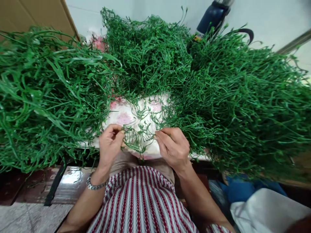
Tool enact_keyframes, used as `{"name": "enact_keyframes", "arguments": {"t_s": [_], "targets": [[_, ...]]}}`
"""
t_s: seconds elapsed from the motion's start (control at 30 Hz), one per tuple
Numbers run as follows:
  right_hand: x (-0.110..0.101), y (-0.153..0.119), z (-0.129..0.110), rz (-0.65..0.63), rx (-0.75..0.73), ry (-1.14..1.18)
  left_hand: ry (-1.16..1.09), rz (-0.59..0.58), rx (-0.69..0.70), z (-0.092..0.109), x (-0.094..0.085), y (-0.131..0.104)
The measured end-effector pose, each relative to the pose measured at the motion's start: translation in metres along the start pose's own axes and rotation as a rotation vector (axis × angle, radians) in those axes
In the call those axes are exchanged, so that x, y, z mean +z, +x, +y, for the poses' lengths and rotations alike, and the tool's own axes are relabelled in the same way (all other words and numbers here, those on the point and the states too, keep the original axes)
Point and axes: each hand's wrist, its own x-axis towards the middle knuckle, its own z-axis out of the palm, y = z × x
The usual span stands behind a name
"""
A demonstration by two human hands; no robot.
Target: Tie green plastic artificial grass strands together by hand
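Wiry green branching sprig (140, 132), pinched both ends
Strands are gripped by left hand (111, 142) and right hand (173, 145), fingertips closed; sprig's fanned between them over pale pink-patterned sheet (123, 117), probably to stay untangled. Tangled green stem heaps (53, 90) are parked either side.

No readable text, brand or number. Small white-and-orange label (198, 36) sits low on dark blue bottle-like vessel (211, 18), behind green stems (213, 61) at far edge of worktop (125, 118), right of middle; any print there too small, too blurred.
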Motion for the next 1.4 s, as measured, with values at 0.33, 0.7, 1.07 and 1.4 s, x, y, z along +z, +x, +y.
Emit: {"name": "enact_keyframes", "arguments": {"t_s": [0.33,0.7,1.07,1.4], "targets": [[0.015,0.04,0.012,-0.134,0.049,-0.246,0.024,-0.294,0.06,0.009,0.001,-0.021],[0.006,0.036,-0.014,-0.499,-0.136,0.432,-0.122,-0.36,0.099,0.015,0.009,-0.031],[-0.011,0.02,-0.009,-0.649,-0.154,0.122,0.31,-0.621,0.406,0.027,0.013,-0.034],[-0.015,0.015,0.002,-0.84,-0.37,0.044,0.754,-0.777,0.889,0.018,0.015,-0.025]]}}
